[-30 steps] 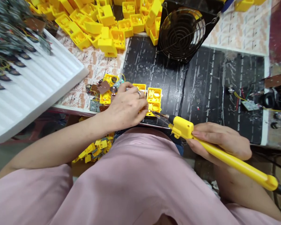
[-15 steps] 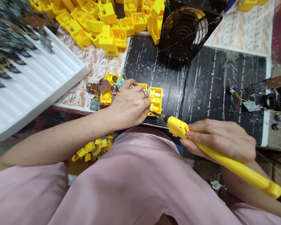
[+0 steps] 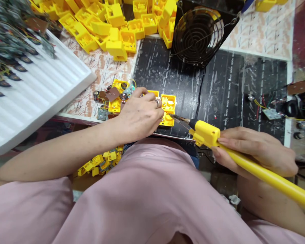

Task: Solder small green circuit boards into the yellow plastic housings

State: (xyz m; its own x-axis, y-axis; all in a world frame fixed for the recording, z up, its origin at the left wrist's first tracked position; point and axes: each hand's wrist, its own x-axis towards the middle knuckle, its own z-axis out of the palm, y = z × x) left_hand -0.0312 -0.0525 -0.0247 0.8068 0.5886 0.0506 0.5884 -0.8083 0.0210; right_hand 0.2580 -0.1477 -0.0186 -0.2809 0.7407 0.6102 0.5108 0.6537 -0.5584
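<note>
My right hand (image 3: 259, 149) is closed around the handle of a yellow soldering iron (image 3: 206, 133) with a wire feed at its nose. The iron's tip reaches the edge of an open yellow plastic case (image 3: 168, 101) beside my left fingers. My left hand (image 3: 143, 113), wearing a ring, is closed with its fingers curled down over the yellow cases; its fingertips are partly hidden. To its left, another yellow case (image 3: 114, 106) carries a small speaker (image 3: 123, 96), a circuit board (image 3: 130, 89) and thin wires.
A black fan (image 3: 197, 35) stands at the back of the black mat (image 3: 228, 91). Yellow cases (image 3: 115, 47) are heaped behind. On the left, a white foam tray (image 3: 66, 73) holds wired boards. More wired parts (image 3: 271, 113) lie right. Yellow pieces (image 3: 98, 162) sit below the table edge.
My right hand has drawn the soldering iron to the right, and its tip now sits slightly higher on the case. My left hand stays nearly in place.
</note>
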